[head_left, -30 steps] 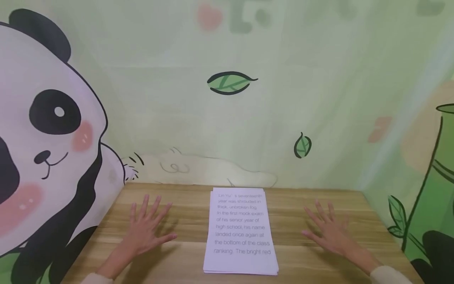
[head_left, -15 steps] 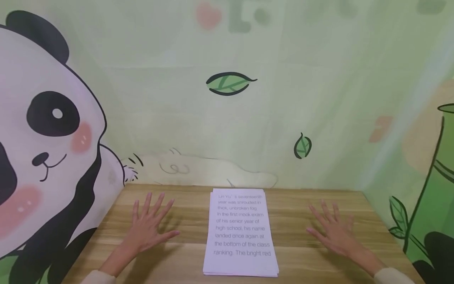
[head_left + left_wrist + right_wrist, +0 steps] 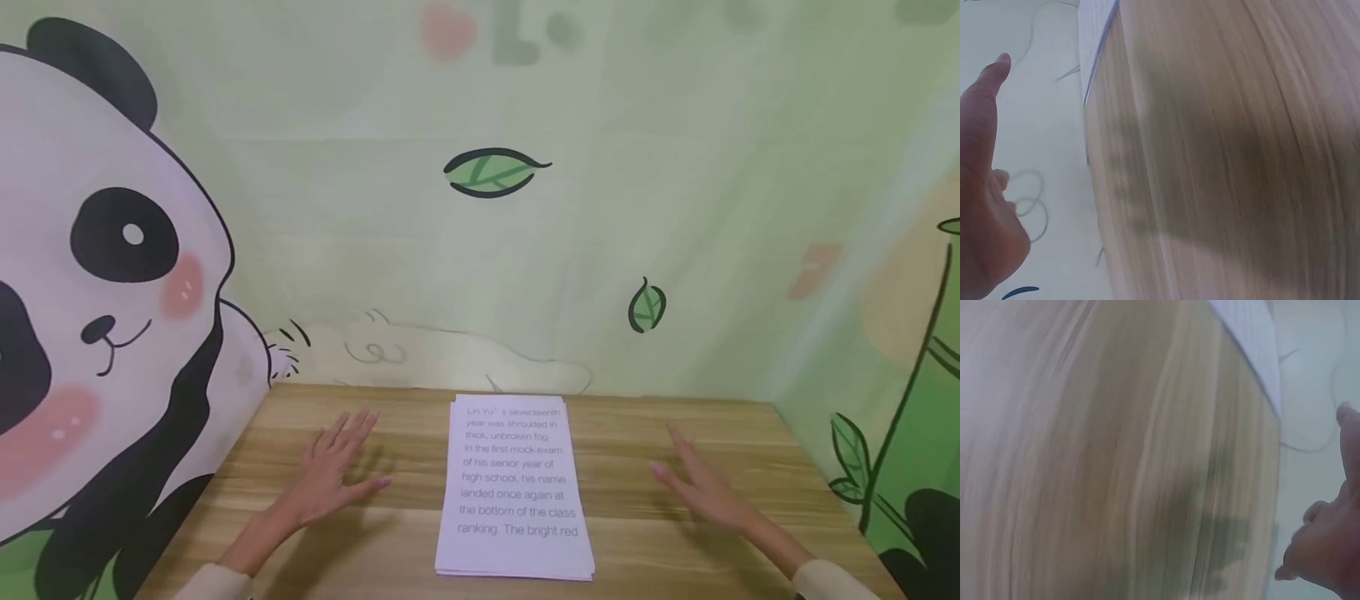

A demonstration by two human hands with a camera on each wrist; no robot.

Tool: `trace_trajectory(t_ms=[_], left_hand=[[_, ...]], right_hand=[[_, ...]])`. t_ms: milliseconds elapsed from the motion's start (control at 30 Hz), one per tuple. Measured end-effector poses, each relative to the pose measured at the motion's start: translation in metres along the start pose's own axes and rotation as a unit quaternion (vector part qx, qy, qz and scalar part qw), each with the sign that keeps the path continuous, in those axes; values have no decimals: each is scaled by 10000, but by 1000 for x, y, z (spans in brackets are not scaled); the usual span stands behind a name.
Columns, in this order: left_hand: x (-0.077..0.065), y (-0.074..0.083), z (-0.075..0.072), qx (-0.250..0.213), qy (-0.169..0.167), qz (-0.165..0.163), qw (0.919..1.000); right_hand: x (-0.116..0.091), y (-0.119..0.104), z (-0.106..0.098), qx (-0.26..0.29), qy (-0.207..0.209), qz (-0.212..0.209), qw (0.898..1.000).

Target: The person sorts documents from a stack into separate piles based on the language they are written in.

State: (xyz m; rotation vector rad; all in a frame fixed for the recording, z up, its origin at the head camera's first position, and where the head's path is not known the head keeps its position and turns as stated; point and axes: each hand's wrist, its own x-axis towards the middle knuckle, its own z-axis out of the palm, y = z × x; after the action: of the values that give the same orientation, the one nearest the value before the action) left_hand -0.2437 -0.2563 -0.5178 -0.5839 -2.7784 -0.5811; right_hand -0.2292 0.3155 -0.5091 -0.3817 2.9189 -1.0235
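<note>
A stack of white printed paper sheets [image 3: 513,492] lies in the middle of the wooden table, its edges slightly uneven. My left hand [image 3: 330,471] hovers to the left of the stack, fingers extended and thumb pointing toward the paper. On the other side, my right hand [image 3: 701,487] hangs over the table with its thumb and index finger stretched out; its other fingers are mostly hidden in the head view. Both hands are apart from the paper and hold nothing. In each wrist view a hand's shadow falls on the wood, and a corner of the paper stack [image 3: 1094,44] shows.
The wooden table [image 3: 405,467] reaches back to a pale green cloth backdrop [image 3: 360,208]. A large panda [image 3: 112,292] is printed at left, leaves [image 3: 491,173] in the middle, and a green bamboo stalk [image 3: 918,417] at right.
Both hands have turned from spread, palm-down poses toward a more sideways pose, fingers closer together. The left hand has moved slightly right. The paper stack stays in place; the head view has shifted a little.
</note>
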Motion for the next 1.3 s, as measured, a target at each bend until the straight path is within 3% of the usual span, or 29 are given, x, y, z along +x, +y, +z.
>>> trace_trajectory(t_ms=[200, 500, 867, 1033, 1300], left_hand=[[-2, 8, -1, -870, -205, -260, 9957], [-3, 16, -2, -1422, -433, -473, 9878], [11, 30, 0, -2607, -747, -473, 9614], [11, 34, 3, -2806, -888, -559, 9541], [14, 40, 18, -3120, -1107, -678, 9412]], right_hand=[[3, -7, 1, 1090, -455, 342, 9924], [13, -24, 6, 2290, -918, 593, 9673], [20, -34, 17, 3089, -1330, 573, 9400], [22, -35, 24, 3225, -1346, 346, 9363], [22, -37, 36, 3253, -1298, 427, 9357]])
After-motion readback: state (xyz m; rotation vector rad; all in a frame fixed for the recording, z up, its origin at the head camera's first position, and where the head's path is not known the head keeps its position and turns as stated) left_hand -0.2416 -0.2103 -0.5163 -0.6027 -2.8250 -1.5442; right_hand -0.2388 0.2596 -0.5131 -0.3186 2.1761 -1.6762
